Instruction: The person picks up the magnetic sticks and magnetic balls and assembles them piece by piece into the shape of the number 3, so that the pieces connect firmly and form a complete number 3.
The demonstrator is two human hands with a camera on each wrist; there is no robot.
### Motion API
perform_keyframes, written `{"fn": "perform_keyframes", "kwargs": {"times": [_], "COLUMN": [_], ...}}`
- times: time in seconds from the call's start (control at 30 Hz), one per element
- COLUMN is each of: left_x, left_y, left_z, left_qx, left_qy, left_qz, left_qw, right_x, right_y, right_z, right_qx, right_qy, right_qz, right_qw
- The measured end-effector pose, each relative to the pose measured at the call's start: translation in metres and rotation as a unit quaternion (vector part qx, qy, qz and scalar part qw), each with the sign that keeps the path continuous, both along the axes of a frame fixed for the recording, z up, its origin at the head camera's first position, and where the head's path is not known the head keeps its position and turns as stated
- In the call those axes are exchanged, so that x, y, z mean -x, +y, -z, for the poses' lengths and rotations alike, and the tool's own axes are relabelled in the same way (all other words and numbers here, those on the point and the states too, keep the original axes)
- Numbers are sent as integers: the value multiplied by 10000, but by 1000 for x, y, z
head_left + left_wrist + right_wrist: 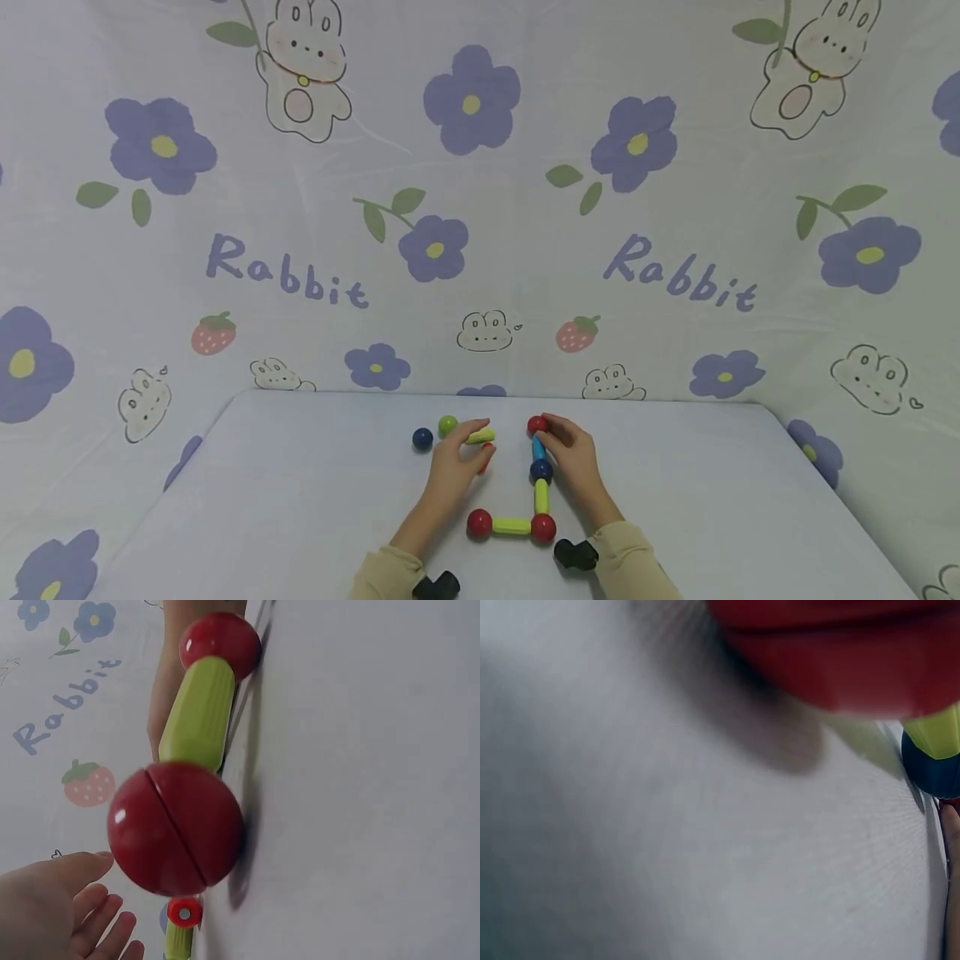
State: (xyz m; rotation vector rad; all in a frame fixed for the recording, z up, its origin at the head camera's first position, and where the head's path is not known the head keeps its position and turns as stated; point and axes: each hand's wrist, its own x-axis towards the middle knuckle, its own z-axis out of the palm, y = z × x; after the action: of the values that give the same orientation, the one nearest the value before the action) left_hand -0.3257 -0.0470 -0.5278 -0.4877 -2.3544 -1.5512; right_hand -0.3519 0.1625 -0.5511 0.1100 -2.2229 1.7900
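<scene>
My right hand [576, 454] pinches a red ball [536, 425] at the far end of a magnetic stick-and-ball chain. From that ball a blue stick [538, 448] runs to a dark blue ball [541, 472]. A yellow-green stick [542, 497] joins it to a red corner ball [543, 527]. Leftward, another yellow-green stick [512, 526] ends in a red ball [176, 829]. Thumb and fingers spread, my left hand [450, 457] hovers by a red stick [184, 912] and a loose yellow-green stick [481, 435]. In the right wrist view the fingers are mostly hidden.
A loose dark blue ball [422, 439] and a green ball [447, 425] lie left of my left hand. The white table [300, 500] ends at a patterned cloth backdrop [525, 208]. Black wrist devices [576, 554] sit at both cuffs.
</scene>
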Motion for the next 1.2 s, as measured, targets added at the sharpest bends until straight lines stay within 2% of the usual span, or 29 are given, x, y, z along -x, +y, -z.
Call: {"fn": "perform_keyframes", "kwargs": {"times": [0.2, 0.4, 0.53, 0.67, 0.97, 1.2], "left_x": [11, 19, 25, 28, 32, 37], "left_y": [-2, -1, -2, -2, -1, -2], "left_z": [0, 2, 5, 8, 8, 9], "left_qx": [142, 423, 685, 977, 1335, 1327], "left_qy": [227, 13, 106, 178, 220, 196], "left_qz": [-85, -208, -224, -229, -313, -392], "left_qw": [9996, 9989, 9973, 9948, 9903, 9902], "right_x": [0, -1, -2, -2, -2, -2], "right_y": [1, 2, 2, 3, 3, 1], "right_z": [0, 0, -1, 0, 2, 0], "right_qx": [38, 78, 67, 5, 44, 9], "right_qy": [-42, -71, -74, -66, -18, -40], "right_qz": [-85, -147, -161, -125, -162, -123], "right_qw": [9999, 9998, 9998, 9999, 9999, 9999]}}
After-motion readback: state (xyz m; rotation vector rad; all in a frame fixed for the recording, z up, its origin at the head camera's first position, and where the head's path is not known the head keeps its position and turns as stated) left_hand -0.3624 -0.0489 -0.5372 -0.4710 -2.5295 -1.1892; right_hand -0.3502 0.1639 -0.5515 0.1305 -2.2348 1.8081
